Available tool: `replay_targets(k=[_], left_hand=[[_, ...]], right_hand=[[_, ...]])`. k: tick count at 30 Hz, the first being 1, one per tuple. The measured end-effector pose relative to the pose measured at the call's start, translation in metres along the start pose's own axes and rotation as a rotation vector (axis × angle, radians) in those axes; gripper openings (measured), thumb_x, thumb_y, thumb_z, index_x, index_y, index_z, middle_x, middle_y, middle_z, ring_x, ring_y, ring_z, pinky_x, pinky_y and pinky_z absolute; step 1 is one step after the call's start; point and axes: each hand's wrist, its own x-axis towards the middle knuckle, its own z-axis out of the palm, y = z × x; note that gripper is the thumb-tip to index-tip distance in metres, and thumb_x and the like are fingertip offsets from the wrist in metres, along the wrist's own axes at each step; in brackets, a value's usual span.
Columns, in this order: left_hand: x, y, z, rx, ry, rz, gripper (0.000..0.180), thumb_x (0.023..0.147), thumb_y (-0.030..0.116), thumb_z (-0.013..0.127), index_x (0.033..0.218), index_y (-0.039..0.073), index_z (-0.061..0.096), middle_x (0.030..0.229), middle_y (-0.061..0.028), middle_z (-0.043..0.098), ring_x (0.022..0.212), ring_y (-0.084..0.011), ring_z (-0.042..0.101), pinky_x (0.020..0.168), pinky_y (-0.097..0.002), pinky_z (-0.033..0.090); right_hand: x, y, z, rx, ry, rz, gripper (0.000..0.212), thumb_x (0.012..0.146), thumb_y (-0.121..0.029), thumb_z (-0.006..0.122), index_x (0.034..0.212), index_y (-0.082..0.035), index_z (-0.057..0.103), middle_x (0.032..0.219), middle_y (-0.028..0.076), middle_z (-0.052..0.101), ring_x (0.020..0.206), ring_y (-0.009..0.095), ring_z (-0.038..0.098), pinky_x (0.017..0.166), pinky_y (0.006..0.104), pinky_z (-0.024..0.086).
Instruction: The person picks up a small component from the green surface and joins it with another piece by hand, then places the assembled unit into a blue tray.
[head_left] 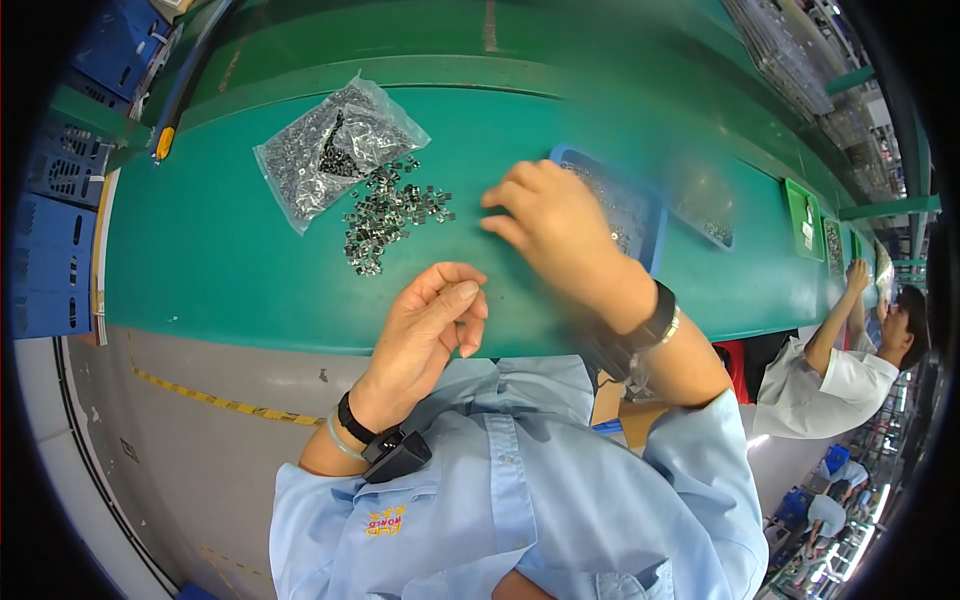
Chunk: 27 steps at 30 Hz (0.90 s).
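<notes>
Small, glinting black-and-silver parts (pixel 385 222) lie in a loose heap on the green table (pixel 250 280), just near of a clear, creased bag (pixel 300 180) filled with more. To the heap's near right, the left hand (pixel 432 318) curls palm-up, thumb against forefinger, though whether it pinches anything cannot be told. The right hand (pixel 548 215) arches palm-down left of a blue tray (pixel 655 235), thumb parted from bent fingers.

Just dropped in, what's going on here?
The person's right hand, slightly open, is between a pile of small shiny pieces and a blue tray. The left hand curls above the near edge of the green table; whether it grips anything is unclear. A clear plastic bag of similar pieces lies at the pile's far end.
</notes>
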Motion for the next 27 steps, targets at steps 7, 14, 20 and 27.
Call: replay_targets(k=[7, 14, 20, 27], left_hand=[[-0.005, 0.012, -0.015, -0.019, 0.037, 0.058, 0.017, 0.093, 0.016, 0.053, 0.104, 0.003, 0.053, 0.079, -0.0036, 0.057, 0.058, -0.0102, 0.049, 0.05, -0.0226, 0.039], [0.003, 0.016, -0.006, 0.062, 0.059, 0.074, 0.02, 0.093, 0.019, 0.055, 0.104, 0.002, 0.054, 0.078, -0.0041, 0.057, 0.058, -0.0099, 0.05, 0.048, -0.0223, 0.04], [0.009, 0.005, 0.005, 0.08, -0.029, 0.084, 0.018, 0.093, 0.018, 0.055, 0.102, 0.002, 0.055, 0.077, -0.0053, 0.059, 0.057, -0.01, 0.052, 0.047, -0.022, 0.04], [0.01, 0.002, 0.026, 0.076, -0.064, 0.062, 0.018, 0.093, 0.017, 0.054, 0.102, 0.002, 0.055, 0.078, -0.0056, 0.06, 0.056, -0.0098, 0.052, 0.047, -0.0219, 0.04]], right_hand=[[0.019, -0.012, 0.026, -0.009, -0.109, -0.04, 0.014, 0.075, -0.014, 0.066, 0.088, -0.008, 0.062, 0.084, 0.005, 0.056, 0.08, 0.025, 0.053, 0.069, 0.0366, 0.042], [-0.002, -0.03, -0.011, 0.206, -0.068, -0.111, 0.017, 0.072, -0.01, 0.069, 0.088, -0.009, 0.063, 0.085, 0.004, 0.057, 0.08, 0.025, 0.054, 0.07, 0.0361, 0.042], [-0.025, -0.028, -0.019, 0.3, 0.008, -0.055, 0.018, 0.071, -0.009, 0.07, 0.088, -0.009, 0.065, 0.086, 0.004, 0.059, 0.081, 0.025, 0.056, 0.071, 0.035, 0.044], [-0.049, -0.027, -0.017, 0.47, 0.194, 0.079, 0.017, 0.073, -0.008, 0.07, 0.09, -0.008, 0.065, 0.086, 0.004, 0.06, 0.081, 0.024, 0.056, 0.071, 0.0341, 0.045]])
